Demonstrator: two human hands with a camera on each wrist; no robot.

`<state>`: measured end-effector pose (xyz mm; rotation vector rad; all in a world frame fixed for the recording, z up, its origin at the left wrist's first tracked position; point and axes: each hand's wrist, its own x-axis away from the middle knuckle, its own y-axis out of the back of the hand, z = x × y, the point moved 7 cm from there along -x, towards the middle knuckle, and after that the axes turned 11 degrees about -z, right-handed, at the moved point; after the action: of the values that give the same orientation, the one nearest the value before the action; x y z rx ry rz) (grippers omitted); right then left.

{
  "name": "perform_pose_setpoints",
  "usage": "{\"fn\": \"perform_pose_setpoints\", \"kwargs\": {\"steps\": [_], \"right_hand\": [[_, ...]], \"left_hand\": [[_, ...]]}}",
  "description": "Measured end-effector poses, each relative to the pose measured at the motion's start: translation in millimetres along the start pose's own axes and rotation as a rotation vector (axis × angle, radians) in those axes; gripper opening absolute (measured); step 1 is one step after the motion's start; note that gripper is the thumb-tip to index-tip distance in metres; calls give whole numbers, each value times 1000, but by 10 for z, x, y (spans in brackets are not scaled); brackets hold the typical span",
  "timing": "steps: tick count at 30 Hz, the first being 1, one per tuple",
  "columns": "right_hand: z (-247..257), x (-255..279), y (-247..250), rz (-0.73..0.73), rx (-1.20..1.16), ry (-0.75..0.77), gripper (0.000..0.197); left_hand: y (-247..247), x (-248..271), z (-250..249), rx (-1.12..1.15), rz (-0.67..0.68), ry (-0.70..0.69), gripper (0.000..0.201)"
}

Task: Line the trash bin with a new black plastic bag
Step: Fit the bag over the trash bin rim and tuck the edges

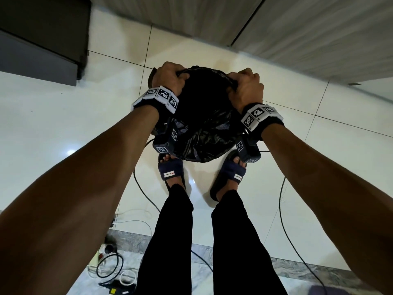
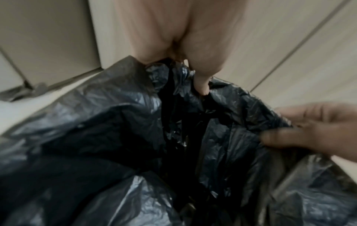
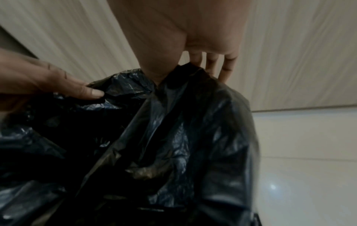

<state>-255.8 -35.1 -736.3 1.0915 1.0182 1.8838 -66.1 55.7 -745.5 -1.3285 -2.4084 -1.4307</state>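
Note:
A black plastic bag [image 1: 204, 124] hangs open in front of my feet, its mouth spread between both hands. My left hand [image 1: 170, 76] grips the left side of the bag's rim, thumb inside. At the right side my right hand [image 1: 244, 84] clutches the rim with curled fingers. In the left wrist view my left hand [image 2: 185, 64] pinches the crumpled bag [image 2: 115, 122], and the right hand [image 2: 309, 130] shows at the far edge. The right wrist view has my right hand [image 3: 183, 61] holding the bag [image 3: 173, 137]. The bag hides the trash bin.
White glossy floor tiles [image 1: 63, 135] lie all around. A grey cabinet front [image 1: 297, 28] stands just behind the bag, and a dark unit [image 1: 42, 35] at the far left. Black cables [image 1: 282, 209] trail over the floor by my sandalled feet [image 1: 171, 173], with plugs and coils at the lower left.

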Motion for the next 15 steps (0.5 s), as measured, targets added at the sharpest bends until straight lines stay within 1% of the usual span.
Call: {"fn": "perform_pose_setpoints", "kwargs": {"steps": [3,6,9,12,14,15], "right_hand": [[36,13,42,-7,86,53,36],[21,39,81,-14,92,49,42],[-66,74,63,24,123,34,40],[-149,112,-19,85,50,-1,35],[-154,102,-59,89,-6,-16,30],[-145,84,-69,86,-26,-17,29]], "left_hand": [[41,22,69,34,-26,65,26],[102,46,154,46,-77,113,26],[160,88,265,42,-129,137,24],[196,120,359,58,-156,175,25],[220,132,328,56,-160,150,26],[241,126,259,54,-172,100,29]]}}
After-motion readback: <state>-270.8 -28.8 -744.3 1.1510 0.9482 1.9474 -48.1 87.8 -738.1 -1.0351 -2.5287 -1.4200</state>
